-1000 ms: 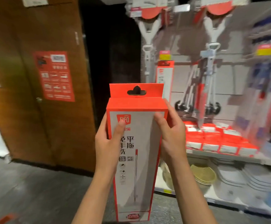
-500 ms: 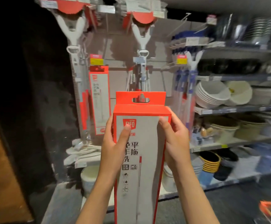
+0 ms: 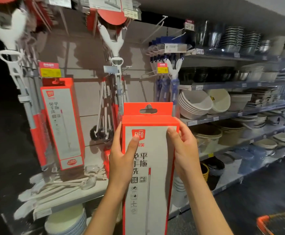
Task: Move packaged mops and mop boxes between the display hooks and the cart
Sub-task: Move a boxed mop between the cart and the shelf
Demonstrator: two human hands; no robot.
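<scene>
Held mop box (image 3: 149, 167) upright, centre foreground, in front of display wall. Left hand (image 3: 121, 160) grips box left edge, thumb flat on front face. Right hand (image 3: 183, 150) grips right edge, fingers curled behind. Second mop box (image 3: 62, 122) hangs on hook, left of held box. Orange cart (image 3: 279, 223) lower right of held box.

Both forearms bare, no sleeves; left hand (image 3: 121, 160) & right hand (image 3: 185, 150) ungloved, short nails.

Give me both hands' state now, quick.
Left hand: closed on the mop box, thumb on its front.
Right hand: closed on the same box's right edge.
</scene>
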